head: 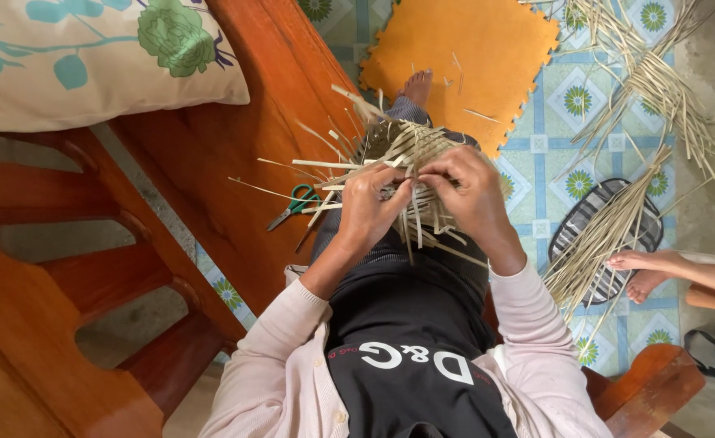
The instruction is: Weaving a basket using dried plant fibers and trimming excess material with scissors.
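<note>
**Weaving in lap: both hands on strips**

Obs.: Person seated on a wooden bench (211, 154), view straight down. A partly woven piece (410, 150) of pale flat strips rests on the lap, just beyond the hands; loose strip ends fan out to the left and hang toward the body.

Left hand (370, 207): fingers curled, pinching strips at the near edge of the weave. Right hand (471, 191): fingers bent over the top of the weave, gripping strips close beside the left. Thumbs nearly meet. Neither hand is free.

Surroundings: green-handled scissors (294, 204) lie on the bench, just left of the left hand. Flowered cushion (90, 57) at far left. Orange foam mat (463, 57) on the tiled floor ahead, a few cut bits on it. Bundles of raw strips (633, 154) on the floor at right, partly over a striped sandal (593, 219). Another person's foot (646, 268) near that bundle.

Judgement on technique: keep one hand pinning the crossing while the other threads; pull each strip flat, not twisted; press rows tight together before letting go, since springy strips likely loosen.
</note>
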